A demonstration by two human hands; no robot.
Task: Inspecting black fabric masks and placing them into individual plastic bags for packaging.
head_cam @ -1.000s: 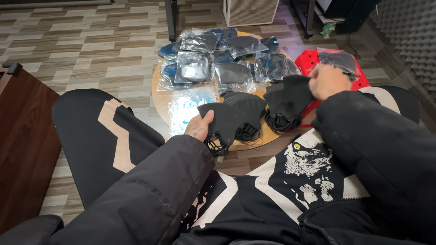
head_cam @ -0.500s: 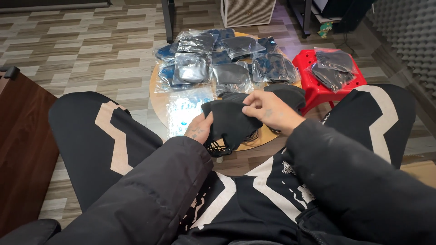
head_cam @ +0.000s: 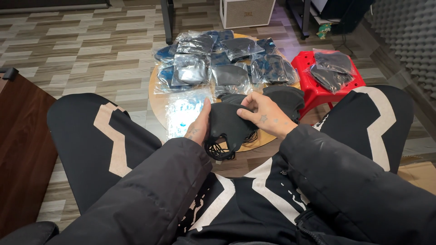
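Round wooden worktop (head_cam: 159, 102): bagged masks (head_cam: 193, 70) lying stacked; left hand (head_cam: 198, 129) and right hand (head_cam: 265, 117) are gripping loose black masks (head_cam: 227, 124), unbagged.

A stack of black face masks (head_cam: 229, 124) — soft cloth, pressed flat together and stood on edge — sits above the near rim of the round wooden table (head_cam: 156, 102), pinched from both sides, with thin black ear loops dangling loose beneath it
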